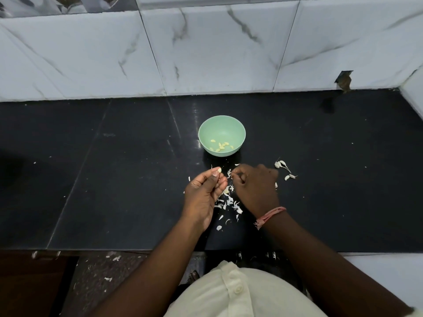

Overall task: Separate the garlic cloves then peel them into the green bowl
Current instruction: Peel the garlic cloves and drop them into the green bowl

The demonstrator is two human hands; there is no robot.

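While my left hand pinches a clove near the bowl and my right hand seemingly pinches skin, a slippery clove might drop.

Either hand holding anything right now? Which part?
Left hand pinches a peeled garlic clove by its lower end, at the fingertips. Right hand is curled; what its grip holds, if anything, cannot be told.

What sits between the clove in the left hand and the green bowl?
Nothing visible. The left hand pinches a peeled clove just short of the green bowl; only bare black counter and a few skin scraps lie between.
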